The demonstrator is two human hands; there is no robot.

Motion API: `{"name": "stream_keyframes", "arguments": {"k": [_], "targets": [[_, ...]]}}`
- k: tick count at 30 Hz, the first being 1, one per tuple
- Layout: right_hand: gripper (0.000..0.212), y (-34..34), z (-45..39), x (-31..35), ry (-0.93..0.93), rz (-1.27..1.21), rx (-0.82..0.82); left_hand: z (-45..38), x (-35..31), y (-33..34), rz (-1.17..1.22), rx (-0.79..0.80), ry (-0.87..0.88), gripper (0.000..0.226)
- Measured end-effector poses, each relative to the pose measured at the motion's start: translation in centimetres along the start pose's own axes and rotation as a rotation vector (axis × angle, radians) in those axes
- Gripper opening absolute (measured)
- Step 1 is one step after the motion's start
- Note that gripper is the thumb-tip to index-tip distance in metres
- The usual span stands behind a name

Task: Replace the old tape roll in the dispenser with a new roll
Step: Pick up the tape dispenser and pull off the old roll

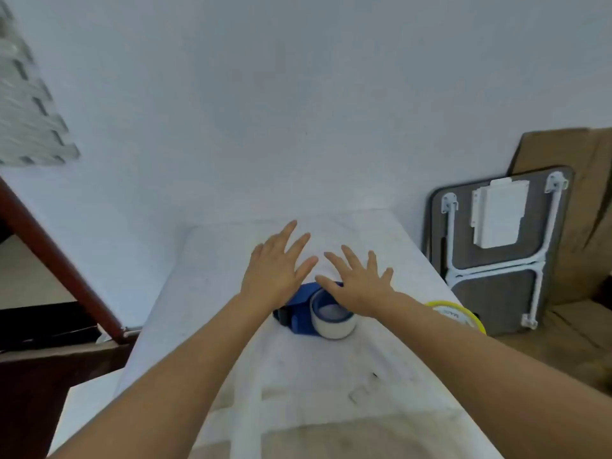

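A blue tape dispenser [299, 314] lies on its side on the white table [331, 376], with a white tape roll [332, 321] seated in it. My left hand [276, 271] hovers flat over the dispenser's far left side, fingers spread, holding nothing. Spread the same way, my right hand [359, 283] hangs above the roll's far edge and covers part of the dispenser. A yellow-rimmed tape roll [458, 314] peeks out from behind my right forearm at the table's right edge.
A folded grey table with white legs [496, 246] leans against the wall on the right, with brown cardboard [569, 167] behind it. A dark wooden frame [49, 260] stands to the left. The wall is close behind the table.
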State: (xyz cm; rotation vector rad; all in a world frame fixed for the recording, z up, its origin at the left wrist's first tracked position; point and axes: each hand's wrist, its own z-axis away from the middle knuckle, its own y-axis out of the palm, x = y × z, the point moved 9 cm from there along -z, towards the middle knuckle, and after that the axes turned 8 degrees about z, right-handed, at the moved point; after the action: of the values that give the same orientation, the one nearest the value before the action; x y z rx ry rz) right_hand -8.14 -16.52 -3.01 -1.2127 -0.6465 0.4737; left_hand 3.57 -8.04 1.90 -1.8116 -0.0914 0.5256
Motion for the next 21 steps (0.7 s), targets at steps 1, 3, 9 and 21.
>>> {"name": "stream_keyframes", "arguments": {"k": [1,3,9,21], "targets": [[0.068,0.6,0.6,-0.3,0.023,-0.049,0.025,1.1,-0.1,-0.1,0.057,-0.030,-0.019,0.062],[0.068,1.6,1.8,-0.7,0.046,-0.157,0.051,3.3,0.2,-0.1,0.222,-0.077,-0.082,0.059],[0.058,2.2,5.0,-0.6,0.015,-0.578,-0.041,10.3,2.7,2.2,0.826,-0.161,-0.457,0.060],[0.028,6.8,8.5,-1.9,0.333,-1.107,0.076,13.1,1.3,6.4,0.982,0.092,-0.566,0.053]]}}
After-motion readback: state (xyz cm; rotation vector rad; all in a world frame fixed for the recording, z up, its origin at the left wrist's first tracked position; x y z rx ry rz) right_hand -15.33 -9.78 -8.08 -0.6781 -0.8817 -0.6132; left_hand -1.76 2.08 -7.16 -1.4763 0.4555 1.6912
